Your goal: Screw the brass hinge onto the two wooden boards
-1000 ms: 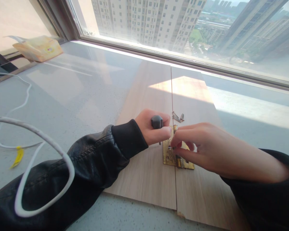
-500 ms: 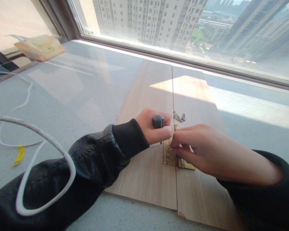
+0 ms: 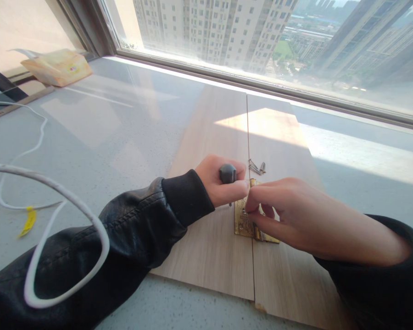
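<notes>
My left hand [image 3: 215,181] is closed around a screwdriver [image 3: 227,173]; its dark handle end points up at me and a bit of the shaft shows below the fist. A brass-coloured hinge [image 3: 241,228] lies across the seam between two wooden boards [image 3: 213,256]. Over the hinge's left leaf, the thumb and forefinger of my right hand [image 3: 278,206] pinch a small screw [image 3: 244,211], its silvery end just showing. My fingers cover much of the hinge. Several loose screws [image 3: 257,167] rest on the boards beyond it.
The boards lie on a speckled pale countertop [image 3: 124,137] below a window. A white cable [image 3: 105,238] with a yellow tag [image 3: 28,222] loops over my left sleeve side. A soft packet [image 3: 57,68] sits at the far left, with a flat dark-edged object [image 3: 17,105] near it.
Almost nothing differs. My right fingers have shifted slightly at the screw, and the whole view has drifted a few pixels; the left hand keeps its grip on the screwdriver.
</notes>
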